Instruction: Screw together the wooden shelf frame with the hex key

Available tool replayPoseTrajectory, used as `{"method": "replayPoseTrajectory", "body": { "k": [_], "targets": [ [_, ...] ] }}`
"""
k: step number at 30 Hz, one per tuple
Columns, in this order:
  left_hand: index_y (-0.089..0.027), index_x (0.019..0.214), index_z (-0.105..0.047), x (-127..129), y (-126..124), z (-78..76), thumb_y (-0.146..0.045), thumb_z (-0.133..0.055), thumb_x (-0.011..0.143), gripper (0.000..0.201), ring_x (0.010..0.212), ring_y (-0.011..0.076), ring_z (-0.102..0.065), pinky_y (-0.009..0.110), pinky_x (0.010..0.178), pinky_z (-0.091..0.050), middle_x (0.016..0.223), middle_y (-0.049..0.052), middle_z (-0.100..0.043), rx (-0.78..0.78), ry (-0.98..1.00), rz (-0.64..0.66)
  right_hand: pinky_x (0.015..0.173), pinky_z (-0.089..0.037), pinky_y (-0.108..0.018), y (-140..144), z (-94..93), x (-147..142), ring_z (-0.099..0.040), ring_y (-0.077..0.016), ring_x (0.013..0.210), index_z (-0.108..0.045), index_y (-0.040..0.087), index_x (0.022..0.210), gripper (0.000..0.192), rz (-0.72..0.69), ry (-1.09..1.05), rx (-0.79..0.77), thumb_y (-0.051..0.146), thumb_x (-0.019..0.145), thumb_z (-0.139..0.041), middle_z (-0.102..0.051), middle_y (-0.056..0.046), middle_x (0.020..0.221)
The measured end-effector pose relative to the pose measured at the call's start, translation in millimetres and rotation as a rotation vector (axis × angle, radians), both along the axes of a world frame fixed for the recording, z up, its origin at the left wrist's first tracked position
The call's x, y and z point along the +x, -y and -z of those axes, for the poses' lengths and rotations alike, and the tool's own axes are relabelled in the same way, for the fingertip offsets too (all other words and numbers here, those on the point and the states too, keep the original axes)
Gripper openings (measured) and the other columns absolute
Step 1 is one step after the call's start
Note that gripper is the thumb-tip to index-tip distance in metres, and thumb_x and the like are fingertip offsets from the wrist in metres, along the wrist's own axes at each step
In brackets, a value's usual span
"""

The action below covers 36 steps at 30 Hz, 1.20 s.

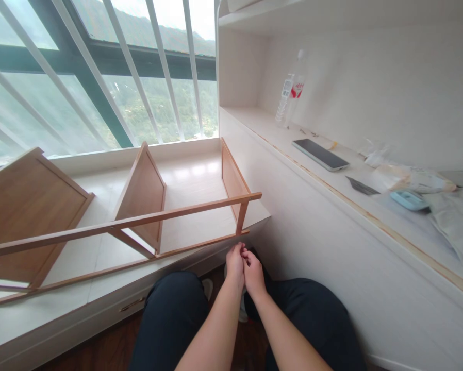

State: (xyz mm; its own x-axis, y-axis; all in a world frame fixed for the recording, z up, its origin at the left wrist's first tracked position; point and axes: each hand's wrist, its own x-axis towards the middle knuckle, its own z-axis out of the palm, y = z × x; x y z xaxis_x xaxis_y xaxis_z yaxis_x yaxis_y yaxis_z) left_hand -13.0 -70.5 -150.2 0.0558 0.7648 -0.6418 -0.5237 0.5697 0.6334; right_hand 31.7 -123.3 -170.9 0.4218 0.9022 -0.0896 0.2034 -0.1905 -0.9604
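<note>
Below the near end of the wooden shelf frame (115, 226): left hand (235, 263) and right hand (253, 270), fingertips pressed together, touching each other just under the frame's lower rail (200, 245). Whether anything small sits pinched between the fingers: cannot tell. Frame lying on its side across the white window ledge (193, 180), near end overhanging the ledge's front edge, just above the hands. Upright panels of the frame, counted: three, joined by two long rails facing the viewer. Open gaps between panels: two, both wide. Knees in dark trousers (169, 314) on either side of the forearms; dark floor between them. To the right, well apart from the hands: one long white counter (312, 206), front edge running diagonally. On the counter, counted: one clear water bottle (291, 93) upright at the far end, one dark phone (320, 153) flat, one pale blue tape measure (409, 199), several plastic bags (413, 178). Behind the ledge: window with white slanted bars (131, 67).
</note>
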Motion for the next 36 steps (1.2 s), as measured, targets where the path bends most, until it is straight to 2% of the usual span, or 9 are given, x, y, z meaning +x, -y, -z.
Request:
{"method": "replayPoseTrajectory", "body": {
  "k": [9, 20, 28, 36],
  "targets": [
    [-0.014, 0.101, -0.066, 0.2, 1.9, 7.0, -0.035, -0.066, 0.099, 0.021, 0.070, 0.0128, -0.062, 0.027, 0.062, -0.056, 0.090, 0.002, -0.067, -0.031, -0.053, 0.010, 0.088, -0.059, -0.040, 1.0, 5.5, 1.2, -0.070, -0.0179, 0.092, -0.069, 0.015, 0.110, 0.028, -0.032, 0.008, -0.086, 0.041, 0.101, -0.064, -0.072, -0.005, 0.105],
    [-0.014, 0.102, -0.066, 1.1, -0.1, 4.3, -0.035, -0.065, 0.100, 0.021, 0.071, 0.0131, -0.063, 0.028, 0.063, -0.056, 0.091, 0.002, -0.067, -0.027, -0.064, 0.026, 0.088, -0.059, -0.039, 0.3, 1.9, 1.5, -0.070, -0.0176, 0.091, -0.070, 0.015, 0.109, 0.027, -0.016, 0.012, -0.108, 0.040, 0.101, -0.064, -0.072, -0.005, 0.104],
    [-0.014, 0.101, -0.066, 0.0, -0.1, 9.3, -0.035, -0.065, 0.100, 0.021, 0.070, 0.0128, -0.062, 0.028, 0.062, -0.056, 0.090, 0.002, -0.066, -0.009, -0.093, 0.036, 0.089, -0.058, -0.040, 0.9, -2.8, -0.2, -0.070, -0.0178, 0.090, -0.070, 0.015, 0.108, 0.027, -0.017, 0.008, -0.121, 0.041, 0.102, -0.063, -0.073, -0.005, 0.102],
    [-0.014, 0.100, -0.066, -0.4, 0.6, 13.1, -0.036, -0.065, 0.100, 0.022, 0.070, 0.0128, -0.062, 0.028, 0.063, -0.056, 0.089, 0.002, -0.066, 0.030, -0.126, 0.052, 0.089, -0.058, -0.040, 1.1, 0.7, -1.0, -0.069, -0.0178, 0.091, -0.070, 0.016, 0.109, 0.027, -0.024, 0.000, -0.114, 0.040, 0.102, -0.063, -0.072, -0.005, 0.103]
  ]
}}
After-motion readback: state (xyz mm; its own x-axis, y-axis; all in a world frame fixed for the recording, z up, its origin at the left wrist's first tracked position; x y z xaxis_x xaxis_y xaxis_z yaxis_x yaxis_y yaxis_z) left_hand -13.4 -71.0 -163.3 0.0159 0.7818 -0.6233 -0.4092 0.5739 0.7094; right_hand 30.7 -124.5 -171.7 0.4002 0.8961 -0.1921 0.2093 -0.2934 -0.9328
